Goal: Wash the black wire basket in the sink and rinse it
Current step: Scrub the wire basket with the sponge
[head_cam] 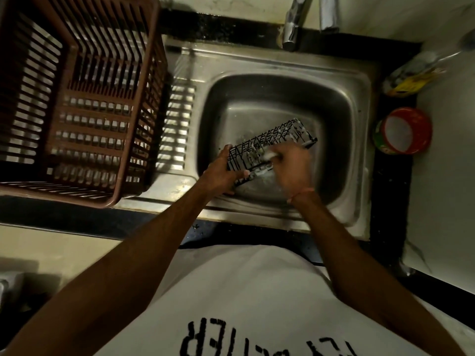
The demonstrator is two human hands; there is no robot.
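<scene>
**Scrubbing the wire basket over the sink bowl**

We hold the black wire basket [270, 147] tilted over the sink [359, 160] bowl so suds can drop into it. Our left hand [221, 173] grips its near end, thumb and fingers curled round the wires, steadying it. Our right hand [293, 165] is blurred, fingers closed on something pale and soapy pressed to the wires; what it is, we cannot tell. The tap [293, 27] shows no stream. A brown plastic crate [77, 98] stands on the drainboard, a red tub [403, 131] on the dark counter, in dim light.

wire basket [272, 145]: black | crate [77, 98]: brown, slatted | tub [403, 131]: red
</scene>
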